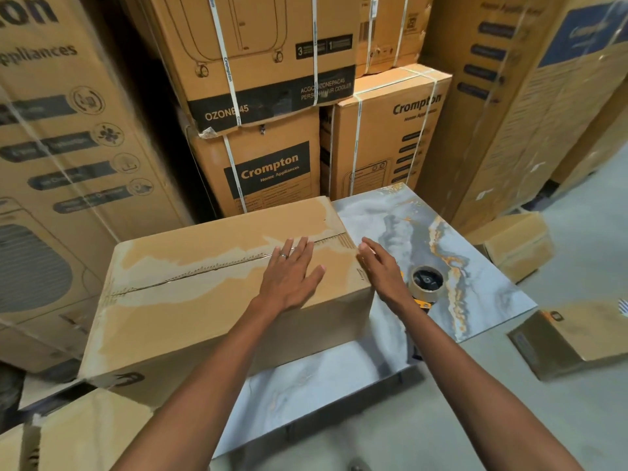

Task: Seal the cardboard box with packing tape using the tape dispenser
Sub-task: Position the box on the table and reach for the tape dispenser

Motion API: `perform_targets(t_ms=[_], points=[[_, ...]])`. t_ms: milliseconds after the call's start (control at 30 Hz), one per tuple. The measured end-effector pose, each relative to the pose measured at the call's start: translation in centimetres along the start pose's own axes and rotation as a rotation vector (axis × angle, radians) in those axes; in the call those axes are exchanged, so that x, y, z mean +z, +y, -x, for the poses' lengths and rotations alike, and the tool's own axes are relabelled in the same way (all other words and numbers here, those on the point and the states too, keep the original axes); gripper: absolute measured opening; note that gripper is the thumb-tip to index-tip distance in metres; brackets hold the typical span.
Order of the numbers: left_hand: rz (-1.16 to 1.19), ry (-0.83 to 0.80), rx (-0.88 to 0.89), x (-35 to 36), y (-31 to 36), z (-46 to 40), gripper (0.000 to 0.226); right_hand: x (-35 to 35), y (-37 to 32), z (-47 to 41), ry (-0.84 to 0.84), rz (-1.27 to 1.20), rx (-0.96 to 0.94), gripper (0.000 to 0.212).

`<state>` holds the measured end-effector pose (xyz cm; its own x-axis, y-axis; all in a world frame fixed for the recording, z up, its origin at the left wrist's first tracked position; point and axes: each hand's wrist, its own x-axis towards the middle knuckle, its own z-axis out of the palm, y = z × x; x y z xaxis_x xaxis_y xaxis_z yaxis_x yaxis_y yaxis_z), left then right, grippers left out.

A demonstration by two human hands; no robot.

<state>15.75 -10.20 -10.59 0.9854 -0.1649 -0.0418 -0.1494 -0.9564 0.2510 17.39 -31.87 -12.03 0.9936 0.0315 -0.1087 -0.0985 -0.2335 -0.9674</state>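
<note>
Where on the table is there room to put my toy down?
Bare marble table shows behind the tape dispenser, right of the cardboard box, and along the near edge below the box. It's crowded around the right hand and dispenser.

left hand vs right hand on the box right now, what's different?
The left hand lies flat on top of the cardboard box, beside the centre seam; the right hand sits at the box's right end edge, over the corner. The left hand wears a ring; the right shows none. The right hand is nearer the tape dispenser. Both have straight fingers and grip nothing.
</note>
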Motion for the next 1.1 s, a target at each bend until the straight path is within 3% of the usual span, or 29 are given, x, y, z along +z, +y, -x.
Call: perform_targets(t_ms=[133,300,433,600,833,933,1100], points=[[0.009,0.025,0.008,0.3,-0.1,0.1,0.071,-3.1,5.9,0.2,0.262,0.160,0.081,0.029],[0.020,0.038,0.011,0.5,-0.2,0.1,0.071,-7.1,13.1,1.3,0.418,0.475,0.277,0.072],[0.039,0.056,0.015,0.6,-0.3,0.2,0.071,-7.1,12.6,3.3,0.334,0.350,0.299,0.085],[0.070,0.073,0.007,0.7,-0.3,0.2,0.071,-7.4,14.0,3.5,0.217,0.330,0.369,0.067],[0.100,0.096,0.001,0.6,-0.2,0.3,0.071,-7.7,14.1,3.8,0.227,0.153,0.355,0.057],[0.115,0.099,0.002,0.4,-0.1,0.4,0.071,-7.5,13.8,3.4,0.271,0.015,0.331,0.046],[0.132,0.112,-0.001,0.3,-0.1,0.4,0.070,-7.6,12.5,1.6,0.199,-0.251,0.368,0.041]])
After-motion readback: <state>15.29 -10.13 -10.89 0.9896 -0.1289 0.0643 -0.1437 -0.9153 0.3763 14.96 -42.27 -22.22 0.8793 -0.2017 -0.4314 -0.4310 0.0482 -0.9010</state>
